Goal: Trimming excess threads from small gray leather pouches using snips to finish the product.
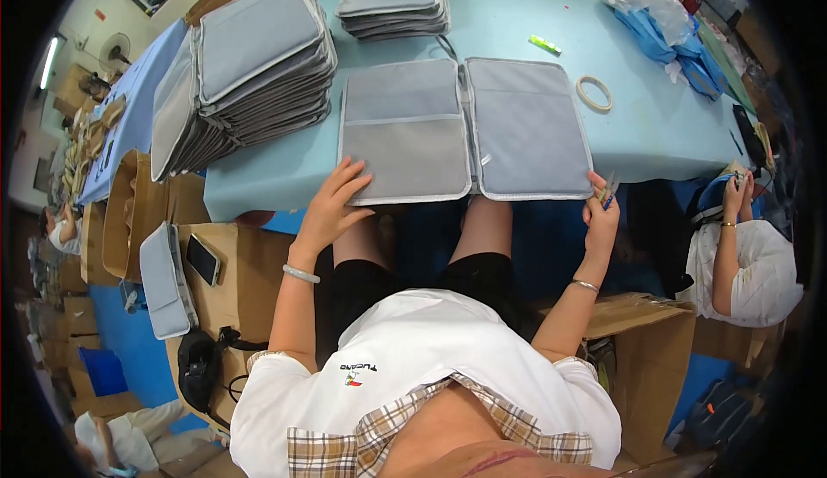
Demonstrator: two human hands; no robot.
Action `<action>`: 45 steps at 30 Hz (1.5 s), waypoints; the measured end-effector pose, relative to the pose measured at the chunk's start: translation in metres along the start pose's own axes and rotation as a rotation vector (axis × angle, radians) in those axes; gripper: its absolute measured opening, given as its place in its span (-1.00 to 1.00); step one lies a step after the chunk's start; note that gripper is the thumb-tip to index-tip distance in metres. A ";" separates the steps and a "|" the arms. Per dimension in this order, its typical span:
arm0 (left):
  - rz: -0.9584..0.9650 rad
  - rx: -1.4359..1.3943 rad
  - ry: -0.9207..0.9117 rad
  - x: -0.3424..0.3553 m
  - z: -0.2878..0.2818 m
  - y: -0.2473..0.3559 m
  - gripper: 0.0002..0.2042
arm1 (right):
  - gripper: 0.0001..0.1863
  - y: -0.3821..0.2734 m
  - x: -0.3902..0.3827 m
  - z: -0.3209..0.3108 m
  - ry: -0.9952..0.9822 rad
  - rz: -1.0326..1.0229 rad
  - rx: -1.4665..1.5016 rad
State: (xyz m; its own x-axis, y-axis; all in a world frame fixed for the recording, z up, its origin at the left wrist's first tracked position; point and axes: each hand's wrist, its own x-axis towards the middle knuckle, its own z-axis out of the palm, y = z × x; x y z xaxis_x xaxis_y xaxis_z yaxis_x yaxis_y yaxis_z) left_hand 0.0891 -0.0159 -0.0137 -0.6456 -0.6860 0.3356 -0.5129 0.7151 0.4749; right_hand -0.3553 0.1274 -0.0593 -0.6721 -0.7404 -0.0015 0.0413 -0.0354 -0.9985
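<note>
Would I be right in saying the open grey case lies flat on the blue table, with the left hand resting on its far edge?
Not quite: the head view shows the left hand on the near edge of the open grey case, which does lie flat on the blue table.

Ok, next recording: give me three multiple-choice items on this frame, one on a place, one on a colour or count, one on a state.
1. Where does the left hand rest?
A. on the near left corner of the opened grey case
B. on the tape roll
C. on the phone

2. What colour is the table?
A. red
B. light blue
C. black

3. How does the case in front of the person lie?
A. zipped shut
B. standing on edge
C. opened flat, both halves showing

Answers:
1 A, the fingers lie spread on the case's near left corner.
2 B, the bare top around the cases is light blue.
3 C, two grey panels lie side by side, joined down the middle, while the right hand holds a small tool at the case's right corner.
</note>
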 end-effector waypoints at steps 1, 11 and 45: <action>0.005 0.012 0.019 -0.002 -0.001 -0.003 -0.51 | -0.61 -0.004 -0.001 0.003 0.020 0.002 0.060; -0.749 -0.257 0.285 0.019 0.007 0.004 -0.56 | -0.64 -0.012 0.012 0.007 0.086 0.114 0.101; -0.760 0.152 1.099 -0.049 -0.256 -0.211 -0.64 | -0.69 -0.142 0.084 0.433 -0.645 -0.114 0.089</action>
State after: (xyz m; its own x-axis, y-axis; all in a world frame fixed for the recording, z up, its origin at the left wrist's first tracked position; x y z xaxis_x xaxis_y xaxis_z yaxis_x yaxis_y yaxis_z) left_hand 0.3741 -0.1680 0.0779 0.5730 -0.6171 0.5393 -0.6424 0.0703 0.7631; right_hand -0.0973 -0.2204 0.1055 -0.0996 -0.9813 0.1648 0.0755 -0.1726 -0.9821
